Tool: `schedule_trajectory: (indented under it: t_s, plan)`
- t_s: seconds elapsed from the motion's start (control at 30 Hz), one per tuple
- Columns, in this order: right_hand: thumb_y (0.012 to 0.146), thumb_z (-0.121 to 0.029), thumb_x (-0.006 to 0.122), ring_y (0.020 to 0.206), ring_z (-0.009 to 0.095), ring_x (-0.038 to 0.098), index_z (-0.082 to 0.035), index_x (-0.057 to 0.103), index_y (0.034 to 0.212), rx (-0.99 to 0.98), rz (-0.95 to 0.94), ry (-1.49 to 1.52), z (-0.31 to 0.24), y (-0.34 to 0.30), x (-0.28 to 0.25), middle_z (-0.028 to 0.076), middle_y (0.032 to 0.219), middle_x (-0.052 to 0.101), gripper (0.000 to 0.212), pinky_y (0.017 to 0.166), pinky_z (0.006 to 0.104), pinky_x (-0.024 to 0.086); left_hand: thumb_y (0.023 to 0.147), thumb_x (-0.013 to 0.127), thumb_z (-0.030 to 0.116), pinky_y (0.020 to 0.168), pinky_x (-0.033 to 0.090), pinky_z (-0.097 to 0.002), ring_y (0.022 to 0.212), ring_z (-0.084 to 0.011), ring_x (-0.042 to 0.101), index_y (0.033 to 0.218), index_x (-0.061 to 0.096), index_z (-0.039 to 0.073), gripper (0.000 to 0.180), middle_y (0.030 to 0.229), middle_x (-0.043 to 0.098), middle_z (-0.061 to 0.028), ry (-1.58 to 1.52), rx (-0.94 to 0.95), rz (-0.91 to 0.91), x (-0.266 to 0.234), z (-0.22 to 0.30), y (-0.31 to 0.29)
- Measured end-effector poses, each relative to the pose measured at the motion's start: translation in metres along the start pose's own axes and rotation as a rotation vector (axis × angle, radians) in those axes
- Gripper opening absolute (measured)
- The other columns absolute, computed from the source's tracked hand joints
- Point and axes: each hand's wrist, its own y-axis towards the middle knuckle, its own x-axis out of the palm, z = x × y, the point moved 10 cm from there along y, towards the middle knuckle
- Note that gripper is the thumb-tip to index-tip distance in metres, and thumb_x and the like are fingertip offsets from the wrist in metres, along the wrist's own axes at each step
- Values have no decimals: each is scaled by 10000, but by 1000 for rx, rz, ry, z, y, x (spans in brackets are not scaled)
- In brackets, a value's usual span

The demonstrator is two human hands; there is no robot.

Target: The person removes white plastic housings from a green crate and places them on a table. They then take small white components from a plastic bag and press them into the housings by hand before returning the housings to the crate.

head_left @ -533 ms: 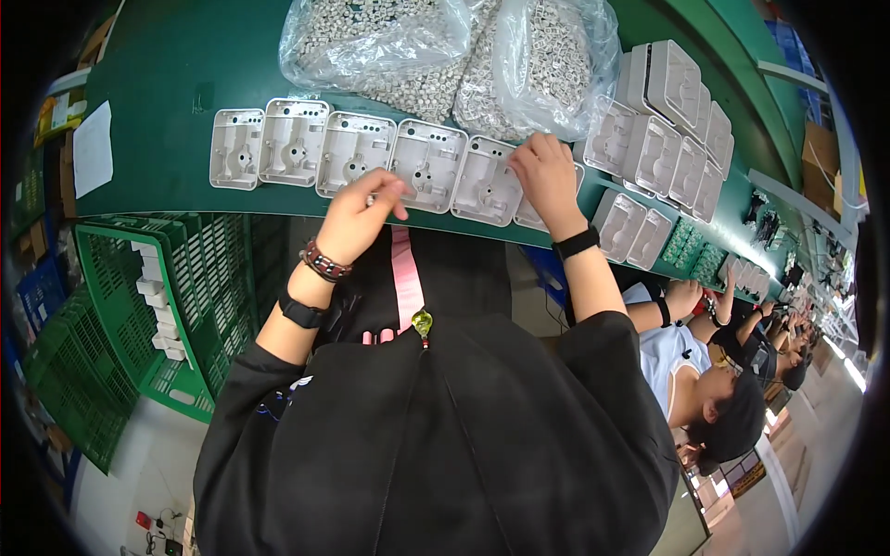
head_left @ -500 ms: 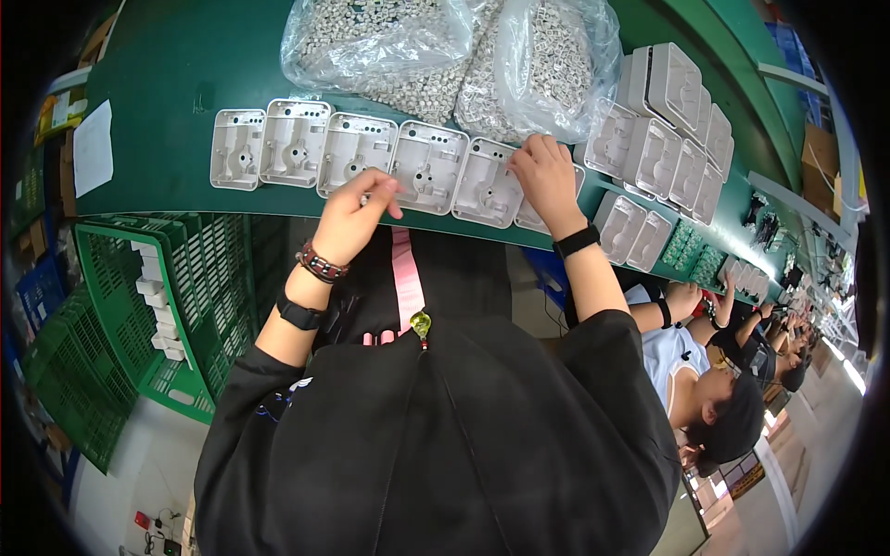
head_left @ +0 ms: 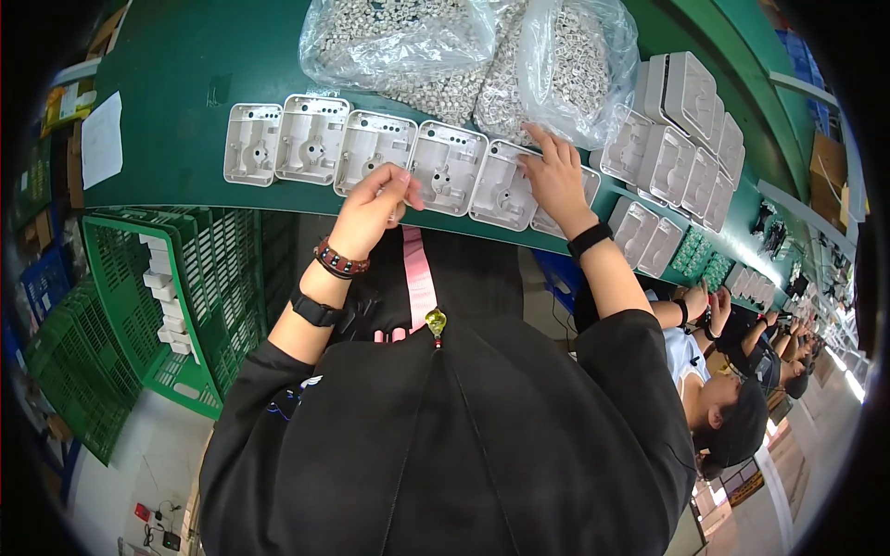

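Observation:
A row of white plastic housings lies along the front edge of the green table, open sides up. My left hand [head_left: 373,211] hovers in front of the third and fourth housings, its fingers curled together; whatever they hold is hidden. Over the right end of the row, my right hand [head_left: 560,185] has its fingers stretched toward the bags and its thumb apart. Its thumb is nearest to the fifth housing [head_left: 501,199], and the hand partly covers the last housing [head_left: 590,188]. Clear plastic bags [head_left: 408,69] of small whitish parts lie behind the row.
Stacked white housings [head_left: 681,167] stand to the right, with green circuit boards [head_left: 691,252] beyond. A white sheet [head_left: 102,139] lies on the table's left. Green crates [head_left: 153,306] holding white pieces stand below left. A co-worker [head_left: 723,408] sits at the right.
My right hand has spread from closely bunched fingers, its fingertips now reaching toward the bag's edge. My left hand stays curled before the row. The whole view has shifted slightly.

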Motion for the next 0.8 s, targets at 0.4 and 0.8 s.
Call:
schedule_trajectory:
  t_s: [0.4,0.8]
  plan:
    - [684,-82,606,864,278,458,-76,599,891,185,55,690,-114,29,-68,79,944,501,207,734,354,383,907,313,396,421,267,-183,483,-54,351,1042,479,11,441,704,486,-15,-306,-282,-269,34,-15,1]
    - [639,-31,607,793,241,475,-72,568,778,123,111,667,-109,36,-80,46,844,511,150,684,339,391,883,441,216,434,271,-189,500,-38,334,1207,352,38,380,670,440,17,91,-168,-519,46,10,-14]
